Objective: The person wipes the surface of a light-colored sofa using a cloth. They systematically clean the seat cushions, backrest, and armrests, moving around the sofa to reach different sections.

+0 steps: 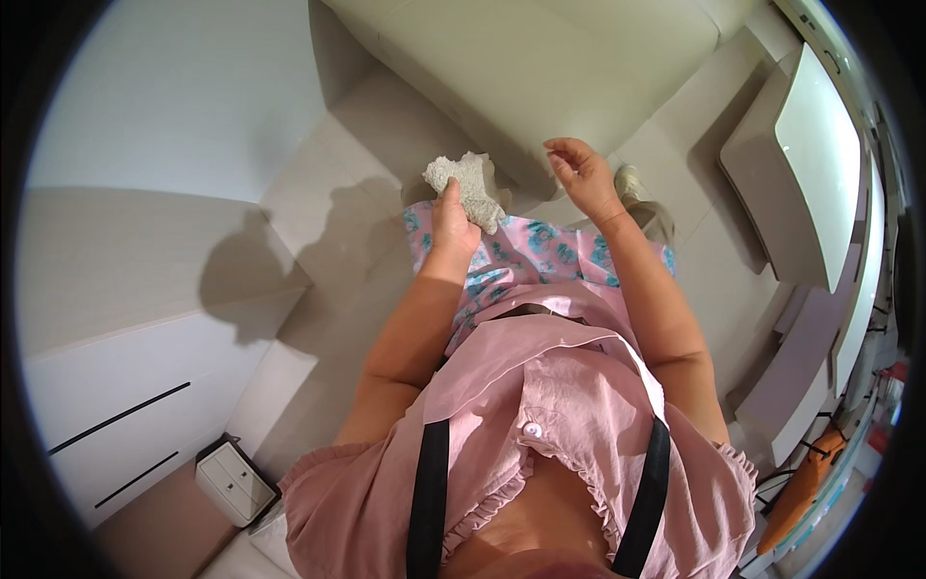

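Note:
A crumpled, fuzzy off-white cloth is gripped in my left hand, thumb lying on top of it. The cloth hangs over the upper edge of a pink apron with blue flowers. My right hand is raised to the right of the cloth, apart from it. Its fingers are slightly bent and hold nothing. Beyond both hands is a large cream upholstered piece, probably a sofa; whether the right fingertips touch it I cannot tell.
A white cabinet with black handles lines the left wall. Lower left stands a small white drawer unit. On the right are a glossy white-topped table and a low bench-like unit. Pale tiles cover the floor.

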The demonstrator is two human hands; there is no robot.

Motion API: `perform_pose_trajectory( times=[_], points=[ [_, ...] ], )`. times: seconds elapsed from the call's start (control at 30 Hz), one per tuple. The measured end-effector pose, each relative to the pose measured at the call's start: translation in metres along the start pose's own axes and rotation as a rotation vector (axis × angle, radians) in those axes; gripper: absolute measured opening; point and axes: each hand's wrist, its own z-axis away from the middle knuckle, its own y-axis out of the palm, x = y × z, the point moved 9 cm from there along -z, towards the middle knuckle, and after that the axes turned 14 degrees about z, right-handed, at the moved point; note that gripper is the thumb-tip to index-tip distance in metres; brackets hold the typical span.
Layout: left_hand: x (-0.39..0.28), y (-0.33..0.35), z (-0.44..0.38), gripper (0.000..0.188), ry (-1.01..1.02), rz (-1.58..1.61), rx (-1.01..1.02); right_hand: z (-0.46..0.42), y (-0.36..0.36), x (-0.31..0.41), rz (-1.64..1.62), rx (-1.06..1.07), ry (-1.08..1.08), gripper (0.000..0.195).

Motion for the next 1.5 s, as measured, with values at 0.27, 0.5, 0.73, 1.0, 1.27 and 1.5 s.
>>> perform_pose_trajectory(
  times=[0.27,0.5,0.73,1.0,1.27,1.5],
  points=[
    [0.077,0.019,-0.006,0.050,0.010,-0.234,-0.098,-0.084,0.001,-0.040,0.808,-0.083,-0.165,0.053],
    [0.111,0.045,-0.040,0.061,0.277,-0.544,-0.115,-0.118,0.027,-0.041,1.124,-0.030,-0.233,0.058],
    [0.095,0.054,-0.066,0.070,0.584,-0.794,-0.294,-0.111,0.020,-0.031,1.031,-0.141,-0.275,0.056],
    [0.031,0.091,-0.110,0.072,0.784,-1.130,-0.282,-0.113,0.023,-0.031,1.021,-0.154,-0.275,0.056],
    [0.036,0.111,-0.095,0.071,0.836,-1.432,0.030,-0.112,0.022,-0.035,0.997,-0.168,-0.281,0.056],
    [0.112,0.095,-0.001,0.067,0.816,-1.443,0.397,-0.115,0.023,-0.043,0.971,-0.205,-0.310,0.054]
  ],
)
